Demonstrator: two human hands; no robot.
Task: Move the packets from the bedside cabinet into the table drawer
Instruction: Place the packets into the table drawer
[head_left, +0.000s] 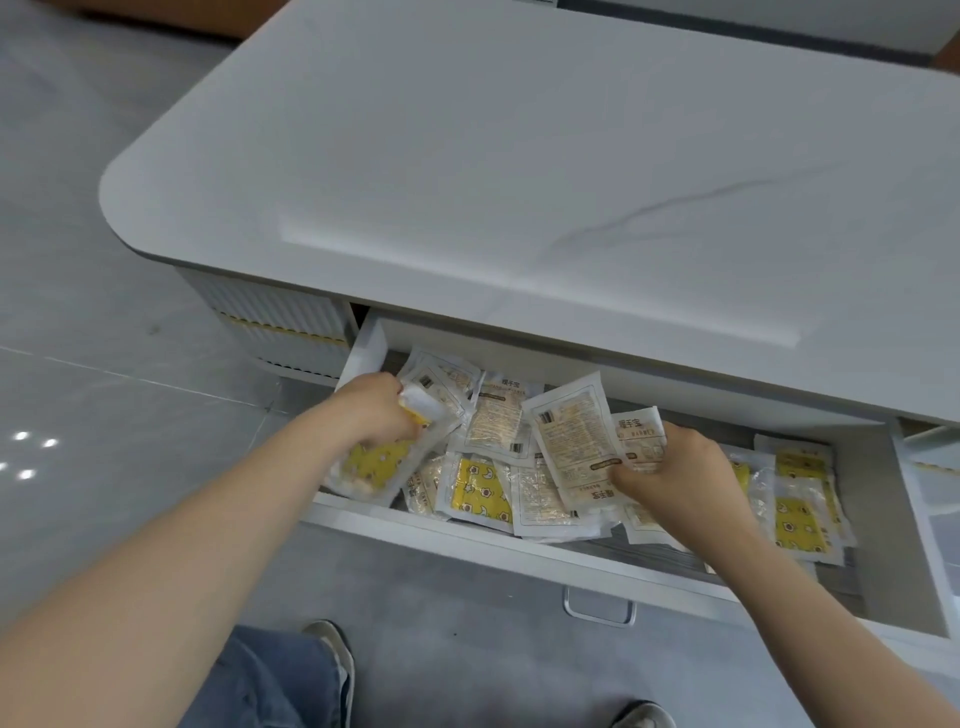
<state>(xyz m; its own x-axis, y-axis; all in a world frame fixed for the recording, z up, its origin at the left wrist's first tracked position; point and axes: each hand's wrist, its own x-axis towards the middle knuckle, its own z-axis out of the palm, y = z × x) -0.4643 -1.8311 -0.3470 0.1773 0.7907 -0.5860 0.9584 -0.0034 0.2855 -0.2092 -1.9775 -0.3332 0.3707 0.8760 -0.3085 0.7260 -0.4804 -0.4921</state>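
The white table's drawer (519, 545) stands pulled out below the tabletop and holds several white and yellow packets (480, 486) lying in a loose heap. My left hand (376, 402) is over the drawer's left end and grips a yellow and white packet (415, 408) at its top edge. My right hand (675, 467) is over the middle of the drawer and pinches a white printed packet (574, 431) that stands tilted above the heap. More packets (800, 499) lie at the drawer's right end.
The white tabletop (519, 182) overhangs the back of the drawer. A metal handle (600, 610) hangs on the drawer front. Grey tiled floor (78, 312) lies to the left. My jeans-clad leg and shoes (332, 660) are just before the drawer.
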